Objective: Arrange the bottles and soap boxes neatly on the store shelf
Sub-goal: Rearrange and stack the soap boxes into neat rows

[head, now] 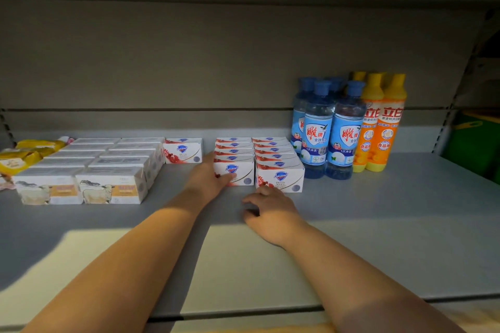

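Observation:
Two rows of white and red soap boxes stand on the grey shelf point(405, 211). My left hand point(208, 178) grips the front box of the left row point(240, 170), thumb across its face and fingers along its left side. The right row's front box point(281, 178) stands beside it. My right hand point(270, 211) hovers just in front of that box, fingers loosely curled, holding nothing. One more soap box point(184, 150) stands alone further left. Blue bottles point(343, 132) and orange-yellow bottles point(384, 121) stand upright at the right.
White boxes with a sheep picture point(111, 186) fill two rows at the left, with yellow packets point(21, 157) beyond them at the far left edge. A green bin point(476, 140) shows past the shelf's right end. The shelf's front part is bare grey surface.

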A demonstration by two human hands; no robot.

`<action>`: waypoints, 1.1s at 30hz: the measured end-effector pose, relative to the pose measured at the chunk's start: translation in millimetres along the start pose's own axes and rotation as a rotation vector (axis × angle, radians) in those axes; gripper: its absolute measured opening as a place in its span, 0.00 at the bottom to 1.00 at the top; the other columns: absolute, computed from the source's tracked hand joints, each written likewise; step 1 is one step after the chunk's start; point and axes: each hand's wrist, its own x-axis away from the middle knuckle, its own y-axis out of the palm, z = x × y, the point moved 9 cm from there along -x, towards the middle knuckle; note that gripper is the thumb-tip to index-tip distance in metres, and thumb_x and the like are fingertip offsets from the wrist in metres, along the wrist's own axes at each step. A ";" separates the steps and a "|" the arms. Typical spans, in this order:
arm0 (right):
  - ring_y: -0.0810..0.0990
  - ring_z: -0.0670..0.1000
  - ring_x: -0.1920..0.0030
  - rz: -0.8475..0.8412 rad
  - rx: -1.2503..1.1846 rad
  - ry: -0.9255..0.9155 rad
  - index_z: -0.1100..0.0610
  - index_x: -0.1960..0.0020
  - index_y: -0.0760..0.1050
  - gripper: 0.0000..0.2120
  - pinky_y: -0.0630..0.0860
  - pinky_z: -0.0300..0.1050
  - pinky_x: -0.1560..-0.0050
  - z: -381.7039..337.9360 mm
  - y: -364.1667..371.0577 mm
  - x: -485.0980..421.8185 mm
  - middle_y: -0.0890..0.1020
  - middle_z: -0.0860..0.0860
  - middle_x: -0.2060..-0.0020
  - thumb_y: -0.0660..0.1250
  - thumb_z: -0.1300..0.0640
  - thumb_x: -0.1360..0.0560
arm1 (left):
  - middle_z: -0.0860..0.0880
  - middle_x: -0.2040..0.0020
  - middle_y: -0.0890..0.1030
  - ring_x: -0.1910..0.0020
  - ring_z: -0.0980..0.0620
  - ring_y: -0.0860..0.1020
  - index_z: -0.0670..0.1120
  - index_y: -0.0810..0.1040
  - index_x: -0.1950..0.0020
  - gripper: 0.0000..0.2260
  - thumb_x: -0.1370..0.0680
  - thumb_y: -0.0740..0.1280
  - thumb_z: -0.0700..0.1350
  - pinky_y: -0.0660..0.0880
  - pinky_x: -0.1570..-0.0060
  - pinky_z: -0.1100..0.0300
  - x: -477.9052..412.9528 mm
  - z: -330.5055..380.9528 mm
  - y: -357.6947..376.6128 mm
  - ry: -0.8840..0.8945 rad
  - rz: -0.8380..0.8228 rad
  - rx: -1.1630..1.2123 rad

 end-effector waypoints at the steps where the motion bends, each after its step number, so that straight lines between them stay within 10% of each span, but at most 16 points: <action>1: 0.66 0.49 0.35 -0.001 -0.004 -0.001 0.46 0.36 0.73 0.18 0.62 0.40 0.35 0.3 -0.1 -0.2 0.71 0.48 0.36 0.61 0.49 0.25 | 0.48 0.35 0.77 0.37 0.46 0.75 0.48 0.67 0.30 0.27 0.27 0.72 0.49 0.68 0.42 0.61 -0.3 0.9 1.8 -0.001 0.022 -0.006; 13: 0.68 0.49 0.36 -0.036 -0.046 0.004 0.48 0.35 0.72 0.19 0.64 0.40 0.36 -0.3 4.0 0.1 0.71 0.48 0.36 0.61 0.51 0.25 | 0.61 0.48 0.72 0.48 0.61 0.70 0.50 0.66 0.31 0.32 0.32 0.77 0.47 0.61 0.58 0.83 -2.9 -10.6 4.9 -0.001 0.098 0.210; 19: 0.68 0.47 0.36 -0.052 -0.074 0.004 0.48 0.34 0.72 0.19 0.66 0.40 0.36 1.7 4.1 -0.3 0.70 0.46 0.35 0.61 0.50 0.25 | 0.46 0.31 0.70 0.35 0.48 0.71 0.49 0.63 0.27 0.23 0.21 0.61 0.52 0.65 0.34 0.55 -19.8 -28.6 -29.0 -0.252 0.241 0.602; 24: 0.68 0.47 0.36 -0.072 -0.085 -0.010 0.47 0.34 0.71 0.19 0.65 0.40 0.37 2.0 4.0 -4.2 0.70 0.45 0.35 0.61 0.49 0.24 | 0.44 0.27 0.66 0.30 0.42 0.66 0.46 0.63 0.26 0.26 0.24 0.62 0.36 0.63 0.32 0.52 -47.2 -29.9 -65.8 -0.150 0.159 -0.073; 33: 0.69 0.45 0.38 -0.007 -0.087 -0.047 0.48 0.35 0.73 0.18 0.64 0.35 0.40 3.1 3.6 -9.2 0.72 0.44 0.38 0.62 0.49 0.25 | 0.43 0.26 0.62 0.26 0.44 0.60 0.46 0.58 0.25 0.31 0.26 0.68 0.43 0.55 0.27 0.48 -76.2 -49.9 -26.3 -0.033 0.007 -0.637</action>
